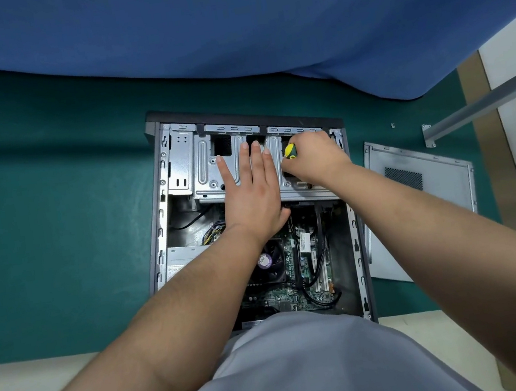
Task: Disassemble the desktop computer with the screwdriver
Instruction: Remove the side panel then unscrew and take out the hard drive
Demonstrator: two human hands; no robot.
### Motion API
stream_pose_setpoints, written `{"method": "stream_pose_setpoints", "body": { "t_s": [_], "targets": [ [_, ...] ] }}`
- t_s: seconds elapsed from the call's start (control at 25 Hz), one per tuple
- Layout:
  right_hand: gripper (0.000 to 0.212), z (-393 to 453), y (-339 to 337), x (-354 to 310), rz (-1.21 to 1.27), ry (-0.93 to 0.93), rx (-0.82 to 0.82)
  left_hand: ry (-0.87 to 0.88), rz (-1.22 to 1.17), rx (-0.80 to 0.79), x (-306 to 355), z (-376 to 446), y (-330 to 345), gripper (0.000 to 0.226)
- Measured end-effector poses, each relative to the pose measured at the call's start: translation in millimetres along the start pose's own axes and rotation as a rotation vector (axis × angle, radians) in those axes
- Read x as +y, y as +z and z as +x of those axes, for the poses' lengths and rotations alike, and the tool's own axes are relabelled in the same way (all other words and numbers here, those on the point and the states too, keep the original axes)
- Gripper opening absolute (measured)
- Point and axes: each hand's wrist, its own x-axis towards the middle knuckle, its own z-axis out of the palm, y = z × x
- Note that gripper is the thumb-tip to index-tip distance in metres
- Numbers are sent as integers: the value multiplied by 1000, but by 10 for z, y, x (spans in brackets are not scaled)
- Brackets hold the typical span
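Note:
An open desktop computer case (157, 229) lies flat on a green mat, its motherboard (294, 276) exposed in the near half. A silver drive cage (203, 166) fills the far half. My left hand (251, 193) rests flat on the drive cage, fingers spread and empty. My right hand (314, 157) is closed around a screwdriver with a yellow and green handle (289, 151), held upright over the right end of the cage. The screwdriver's tip is hidden by my hand.
The removed grey side panel (422, 192) lies on the mat right of the case. Small loose screws (392, 125) sit beyond it. A metal bar (483, 107) crosses at far right. Blue cloth (226, 27) covers the far side. The mat's near edge meets a pale surface (27, 380).

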Motion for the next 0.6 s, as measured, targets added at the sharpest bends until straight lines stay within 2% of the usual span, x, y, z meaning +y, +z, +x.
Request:
{"method": "stream_pose_setpoints", "body": {
  "t_s": [0.16, 0.4, 0.6],
  "targets": [
    [18, 0, 3, 3, 28, -5, 19, 0, 2, -13, -2, -2, -3, 120],
    [7, -83, -135, 136, 229, -7, 115, 6, -5, -49, 9, 1, -72, 121],
    [10, -317, -310, 286, 319, 25, 195, 14, -30, -111, -10, -11, -179, 121]
  ]
}}
